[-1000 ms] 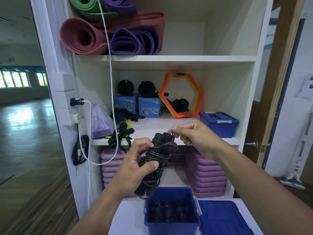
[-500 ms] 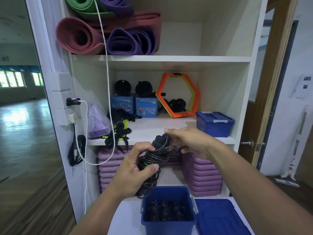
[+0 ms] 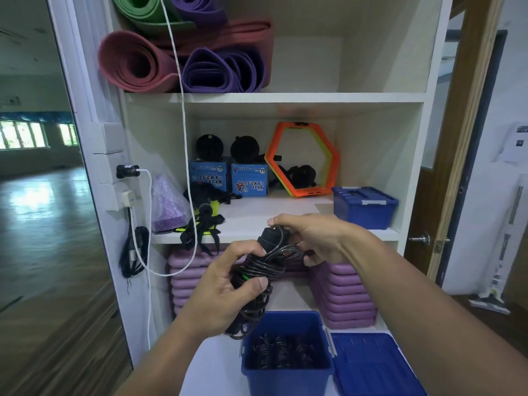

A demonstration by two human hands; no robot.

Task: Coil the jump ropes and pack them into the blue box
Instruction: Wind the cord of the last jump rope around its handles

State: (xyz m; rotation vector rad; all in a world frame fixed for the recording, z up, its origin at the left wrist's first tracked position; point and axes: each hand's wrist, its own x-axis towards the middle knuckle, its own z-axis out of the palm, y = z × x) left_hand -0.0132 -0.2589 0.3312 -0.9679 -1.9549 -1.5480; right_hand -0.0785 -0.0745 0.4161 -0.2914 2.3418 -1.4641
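Rope bundle [image 3: 264, 270]: your left hand [image 3: 225, 290] is clamping it above the blue box [image 3: 285, 375]; your right hand [image 3: 311, 238], now closed in, is pinching the last turn at the handle, so coiling is nearly finishing.

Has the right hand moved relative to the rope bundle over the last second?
Yes. The right hand has dropped from above the jump rope bundle onto its handle top, closing in toward the left hand.
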